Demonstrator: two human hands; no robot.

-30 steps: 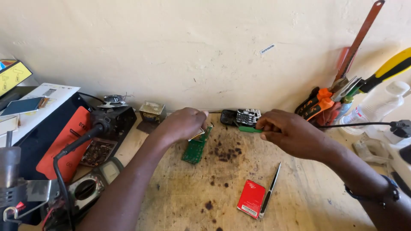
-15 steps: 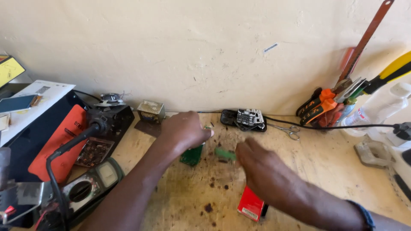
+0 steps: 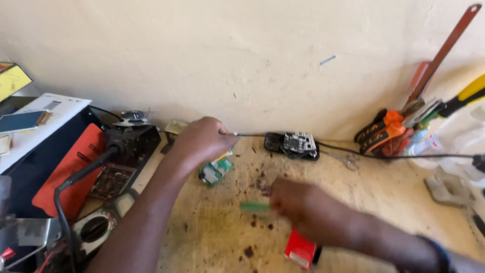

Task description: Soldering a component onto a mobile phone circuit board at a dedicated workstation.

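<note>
The left hand (image 3: pixel 202 139) is pinched shut on a thin dark cable (image 3: pixel 250 135) at 11 o'clock, holding it off the green circuit board (image 3: pixel 216 171) lying just beneath on the desk (image 3: pixel 222 237). The right hand (image 3: pixel 303 210), blurred at 5 o'clock, grips a small green piece (image 3: pixel 254 206), near a red packet (image 3: pixel 299 249).

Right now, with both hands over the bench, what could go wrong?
1. The right hand is motion-blurred while holding a small green piece; it may slip onto the stained wooden bench.
2. The left hand pinches a thin dark wire above the green circuit board; a tug could drag the black part it leads toward.
3. The red flat box sits under the right forearm and could be knocked.
</note>
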